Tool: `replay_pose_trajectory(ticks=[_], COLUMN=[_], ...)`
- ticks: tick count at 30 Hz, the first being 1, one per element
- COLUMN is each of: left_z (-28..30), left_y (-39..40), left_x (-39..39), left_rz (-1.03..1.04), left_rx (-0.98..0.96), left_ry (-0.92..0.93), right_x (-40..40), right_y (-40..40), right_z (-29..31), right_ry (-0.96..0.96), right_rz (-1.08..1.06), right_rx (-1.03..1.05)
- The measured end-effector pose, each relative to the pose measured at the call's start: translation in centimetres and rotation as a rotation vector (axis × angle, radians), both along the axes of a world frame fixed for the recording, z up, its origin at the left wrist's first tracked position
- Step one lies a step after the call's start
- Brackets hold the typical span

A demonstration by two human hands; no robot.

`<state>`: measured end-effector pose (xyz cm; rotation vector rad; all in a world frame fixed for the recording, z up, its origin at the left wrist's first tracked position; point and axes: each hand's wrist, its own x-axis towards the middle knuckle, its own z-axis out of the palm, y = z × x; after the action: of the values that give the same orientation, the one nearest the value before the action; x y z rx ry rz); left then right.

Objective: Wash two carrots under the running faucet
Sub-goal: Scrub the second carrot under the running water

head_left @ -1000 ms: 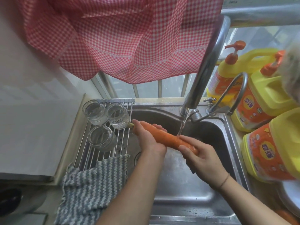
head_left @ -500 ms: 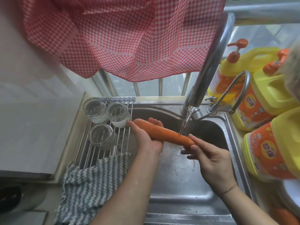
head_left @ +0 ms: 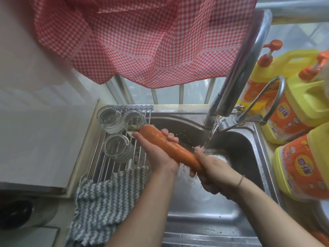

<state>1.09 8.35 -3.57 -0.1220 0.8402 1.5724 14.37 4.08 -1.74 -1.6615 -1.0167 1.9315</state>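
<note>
Holding one carrot point(head_left: 167, 146) slantwise over the sink point(head_left: 210, 218), the left hand point(head_left: 156, 152) curls round its thick end and the right hand point(head_left: 211, 168) wraps its thin end. Water point(head_left: 211, 134) from the faucet point(head_left: 238, 68) falls on the right hand. Three jars point(head_left: 117, 147) stand on the rack point(head_left: 99, 164).

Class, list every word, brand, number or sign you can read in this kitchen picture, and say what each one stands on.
Yellow detergent jugs' orange labels, near jug and the one behind it: a round logo with two large characters, too blurred to read for certain.
Small print on those labels: too small to read.
Stamped mark on the sink rim: too small to read.
No other text shows.
</note>
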Motion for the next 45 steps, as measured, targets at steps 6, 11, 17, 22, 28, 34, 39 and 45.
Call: replay_pose_trajectory(ticks=[6, 11, 17, 22, 28, 34, 39, 45], left_z=[0.1, -0.5, -0.3, -0.2, -0.2, -0.5, -0.9, -0.8], left_y=[-0.4, 0.4, 0.6, 0.5, -0.6, -1.9, -3.4, -4.4], left_x=[0.6, 0.3, -0.5, -0.5, 0.6, 1.4, 1.7, 1.5], left_rz=[-0.059, -0.05, -0.099, -0.079, -0.095, -0.225, -0.303, -0.365], left_rx=[0.018, -0.134, -0.125, -0.126, -0.082, 0.023, 0.071, 0.137], left_ry=[0.015, 0.36, 0.557, 0.452, 0.434, 0.558, 0.693, 0.8], right_x=[-0.4, 0.8, 2.4, 3.3, 4.9, 7.0, 8.5, 9.6], right_y=[-0.6, -2.4, -2.2, -2.6, -3.0, -4.5, -5.6, -6.0], right_z=[0.0, -0.6, -0.1, 0.3, 1.5, 1.9, 1.7, 1.6], right_ry=[-0.054, -0.276, -0.095, -0.049, -0.012, -0.065, -0.1, -0.131], right_rz=[0.121, 0.087, -0.299, -0.275, -0.285, -0.264, -0.277, -0.274], right_rx=[0.243, 0.664, 0.545, 0.54, 0.571, 0.602, 0.665, 0.744])
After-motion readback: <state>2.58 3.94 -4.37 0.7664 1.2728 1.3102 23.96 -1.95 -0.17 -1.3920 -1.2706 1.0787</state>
